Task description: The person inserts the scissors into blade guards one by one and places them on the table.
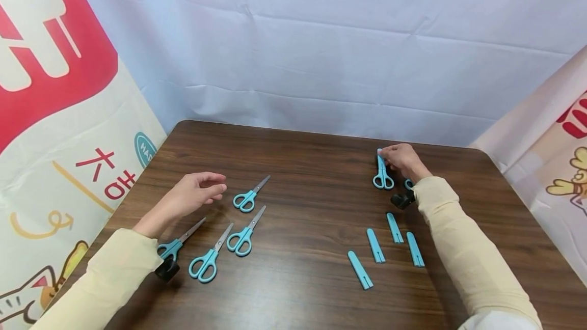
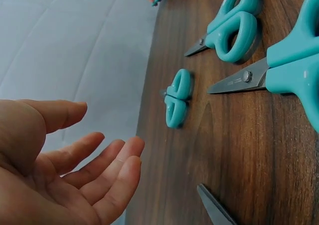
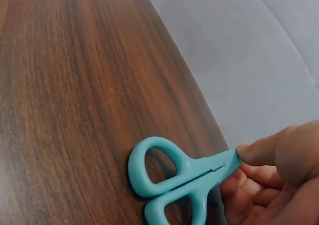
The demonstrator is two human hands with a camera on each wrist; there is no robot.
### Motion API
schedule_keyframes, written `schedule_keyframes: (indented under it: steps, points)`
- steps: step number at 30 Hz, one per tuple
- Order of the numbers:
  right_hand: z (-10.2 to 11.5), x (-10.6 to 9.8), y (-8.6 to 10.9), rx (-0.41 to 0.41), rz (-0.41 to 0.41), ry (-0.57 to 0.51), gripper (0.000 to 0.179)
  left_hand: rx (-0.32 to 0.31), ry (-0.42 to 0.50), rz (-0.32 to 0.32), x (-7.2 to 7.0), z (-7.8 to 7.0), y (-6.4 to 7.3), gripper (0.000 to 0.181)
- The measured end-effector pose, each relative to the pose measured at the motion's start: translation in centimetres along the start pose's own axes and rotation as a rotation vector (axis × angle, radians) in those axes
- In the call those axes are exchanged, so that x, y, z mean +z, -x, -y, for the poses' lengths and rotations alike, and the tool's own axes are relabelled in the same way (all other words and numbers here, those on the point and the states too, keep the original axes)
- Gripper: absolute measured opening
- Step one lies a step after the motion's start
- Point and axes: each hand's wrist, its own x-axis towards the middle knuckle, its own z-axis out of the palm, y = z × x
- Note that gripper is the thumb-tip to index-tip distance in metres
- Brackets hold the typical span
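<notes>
My right hand [image 1: 403,160] pinches the covered blade end of a pair of turquoise scissors [image 1: 382,179] near the table's far edge. In the right wrist view, the thumb and fingers hold the tip of the turquoise blade cover [image 3: 225,164], and the handle loops lie on or just above the wood. My left hand [image 1: 192,193] hovers over the left side with relaxed fingers and holds nothing. Around it lie several turquoise scissors with bare blades, among them a far pair [image 1: 245,200], a middle pair [image 1: 240,241] and a near pair [image 1: 203,266].
Several loose turquoise blade covers [image 1: 359,270] lie on the brown table [image 1: 302,218], left of the right forearm. Another turquoise handle [image 1: 408,184] shows partly behind the right wrist. White cloth [image 1: 293,55] hangs behind the table, with printed banners [image 1: 69,131] at the sides.
</notes>
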Motion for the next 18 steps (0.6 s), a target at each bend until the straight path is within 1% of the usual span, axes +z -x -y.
schedule_keyframes:
  steps: [5, 9, 13, 18]
  points:
    - [-0.3, 0.2, 0.1, 0.017, -0.046, -0.059, 0.033, 0.002, -0.028, -0.006, 0.6, 0.1, -0.6, 0.05]
    - [-0.3, 0.3, 0.5, 0.017, -0.044, -0.051, 0.035, -0.01, -0.064, -0.002, 1.0, 0.0, -0.8, 0.048]
    - [0.0, 0.2, 1.1, -0.009, -0.031, -0.046, 0.037, -0.02, -0.12, -0.013, 1.4, -0.3, -1.0, 0.048]
    - [0.4, -0.3, 2.1, -0.038, -0.043, -0.045, 0.039, -0.031, -0.166, -0.009, 2.1, -0.6, -1.2, 0.048]
